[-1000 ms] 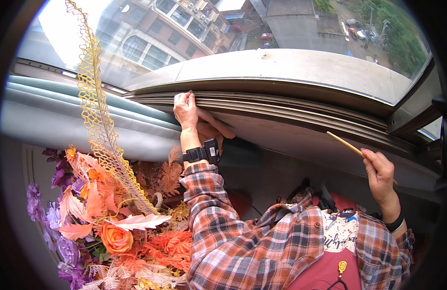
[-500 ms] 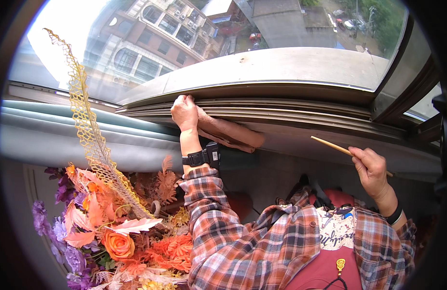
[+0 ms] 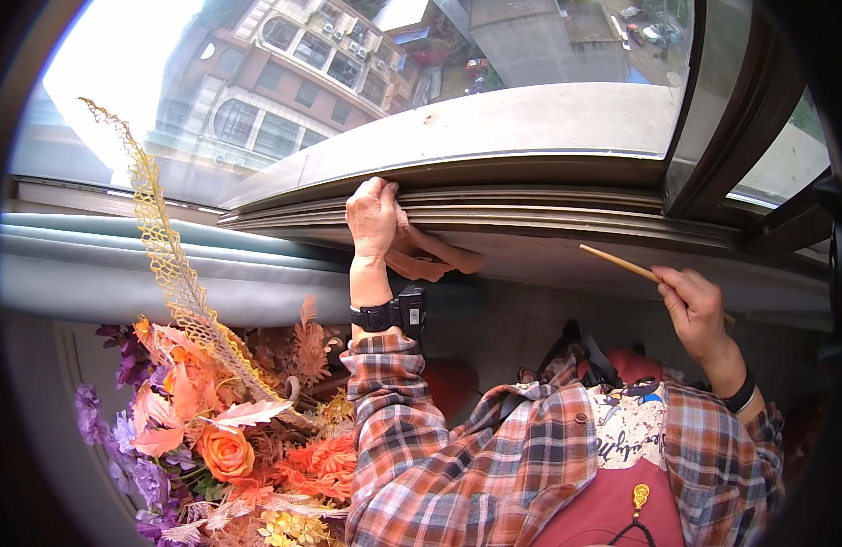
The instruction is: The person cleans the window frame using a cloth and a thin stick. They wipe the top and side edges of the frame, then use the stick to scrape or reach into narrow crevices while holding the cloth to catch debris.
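Observation:
My left hand [image 3: 373,219] is closed on a pinkish-brown cloth [image 3: 430,255], its knuckles against the bottom rail of the window. The cloth hangs from the fingers to the right, over the ledge below the window track [image 3: 530,208]. Out to the right, my right hand [image 3: 692,308] grips a thin wooden stick [image 3: 617,261] that looks like a chopstick. The stick's tip points left toward the ledge, apart from the track, and its other end pokes out behind the hand.
Artificial orange and purple flowers [image 3: 228,453] crowd the lower left, with a tall yellow lattice-like stem [image 3: 161,237] rising from them. A pale blue-grey curtain [image 3: 166,269] lies along the left ledge. Window glass [image 3: 348,100] spans the far side; a dark frame [image 3: 740,118] stands at right.
My left hand has slid a little right along the track, and the cloth has bunched up beneath it. The right hand still holds the stick, almost unmoved. The view has shifted slightly.

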`<state>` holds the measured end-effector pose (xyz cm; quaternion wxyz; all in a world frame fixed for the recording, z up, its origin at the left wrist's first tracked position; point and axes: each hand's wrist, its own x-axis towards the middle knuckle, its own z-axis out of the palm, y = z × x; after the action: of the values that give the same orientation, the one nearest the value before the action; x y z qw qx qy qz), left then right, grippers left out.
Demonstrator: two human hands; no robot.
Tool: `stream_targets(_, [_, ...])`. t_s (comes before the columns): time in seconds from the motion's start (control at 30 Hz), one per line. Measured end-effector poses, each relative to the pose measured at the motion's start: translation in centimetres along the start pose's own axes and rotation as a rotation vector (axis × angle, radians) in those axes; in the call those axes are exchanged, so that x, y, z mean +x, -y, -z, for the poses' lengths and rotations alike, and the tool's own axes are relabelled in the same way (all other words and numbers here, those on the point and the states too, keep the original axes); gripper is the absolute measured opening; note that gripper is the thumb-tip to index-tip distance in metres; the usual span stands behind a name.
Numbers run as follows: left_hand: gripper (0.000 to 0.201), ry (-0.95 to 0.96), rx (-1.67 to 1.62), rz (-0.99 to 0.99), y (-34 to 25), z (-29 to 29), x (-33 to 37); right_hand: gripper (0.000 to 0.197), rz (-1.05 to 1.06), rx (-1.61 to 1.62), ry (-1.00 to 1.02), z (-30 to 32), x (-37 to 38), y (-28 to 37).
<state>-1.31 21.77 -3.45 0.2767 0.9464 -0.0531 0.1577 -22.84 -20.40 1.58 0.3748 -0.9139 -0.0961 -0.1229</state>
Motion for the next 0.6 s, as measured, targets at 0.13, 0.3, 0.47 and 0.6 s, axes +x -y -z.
stream_targets(0.13, [0.012, -0.062, -0.111, -0.155, -4.5, -1.4, -1.2, 0.02, 0.013, 0.011, -0.014, 0.4, 0.1, -0.4])
stream_targets(0.3, [0.009, 0.022, -0.263, -0.204, -10.1, -2.8, -2.4, 0.023, 0.014, 0.007, -0.041, 1.5, -0.1, -1.0])
stream_targets(0.47, [0.008, 0.087, -0.315, -0.221, -13.4, -3.4, -2.9, 0.024, 0.014, 0.02, -0.107, 2.5, -0.9, -1.7])
stream_targets(0.6, [0.008, 0.073, -0.355, -0.302, -15.6, -4.4, -3.0, 0.024, 0.004, 0.017, -0.132, 2.9, -1.6, -2.3])
